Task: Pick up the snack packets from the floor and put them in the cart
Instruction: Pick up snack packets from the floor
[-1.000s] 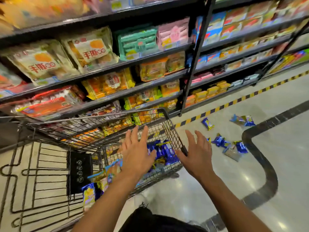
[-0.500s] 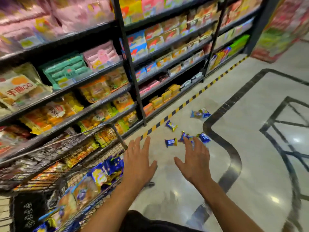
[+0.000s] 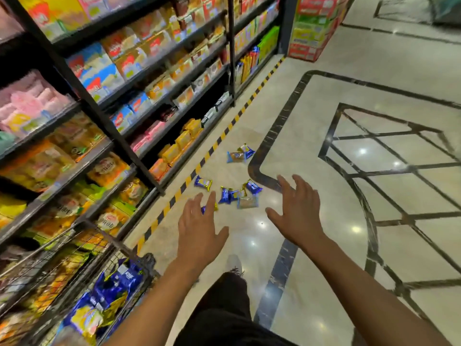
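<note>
Both hands reach forward with fingers spread, holding nothing: left hand, right hand. Blue snack packets lie on the floor just beyond the fingertips. Packet writing is unreadable. The cart has slipped further toward the lower left.

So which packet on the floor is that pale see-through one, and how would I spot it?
Start at the yellow-and-black striped tape running along the foot of the shelves, then look to the cluster of blue packets just beyond the two outstretched hands. The clear packet lies at that cluster's near right edge. Its neighbours are bright blue with gold ends; this one is pale and transparent.
</note>
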Available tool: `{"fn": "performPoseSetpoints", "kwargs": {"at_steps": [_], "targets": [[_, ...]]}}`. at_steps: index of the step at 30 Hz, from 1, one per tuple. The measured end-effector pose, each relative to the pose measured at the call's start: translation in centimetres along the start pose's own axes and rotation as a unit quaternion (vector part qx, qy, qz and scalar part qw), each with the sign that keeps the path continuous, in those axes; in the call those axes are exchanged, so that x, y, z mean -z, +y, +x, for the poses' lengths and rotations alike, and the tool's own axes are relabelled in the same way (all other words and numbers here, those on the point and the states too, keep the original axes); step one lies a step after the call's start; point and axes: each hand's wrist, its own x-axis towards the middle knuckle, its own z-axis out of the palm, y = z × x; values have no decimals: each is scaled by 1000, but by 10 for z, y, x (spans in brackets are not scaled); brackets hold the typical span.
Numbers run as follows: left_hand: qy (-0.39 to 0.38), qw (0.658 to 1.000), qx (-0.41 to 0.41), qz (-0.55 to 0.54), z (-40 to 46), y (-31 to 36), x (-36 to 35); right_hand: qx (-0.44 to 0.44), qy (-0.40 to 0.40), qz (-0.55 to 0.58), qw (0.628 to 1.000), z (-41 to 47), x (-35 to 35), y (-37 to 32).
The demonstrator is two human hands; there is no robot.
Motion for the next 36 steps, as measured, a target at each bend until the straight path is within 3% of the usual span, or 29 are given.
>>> {"fn": "performPoseSetpoints", "kwargs": {"at_steps": [21,36], "targets": [[-55,996,-58,-48,247,89,-21,-157,-16,48,986,171,9,70],[-21,999,21,33,343,209,-52,-120,-4,82,989,308,29,225]]}}
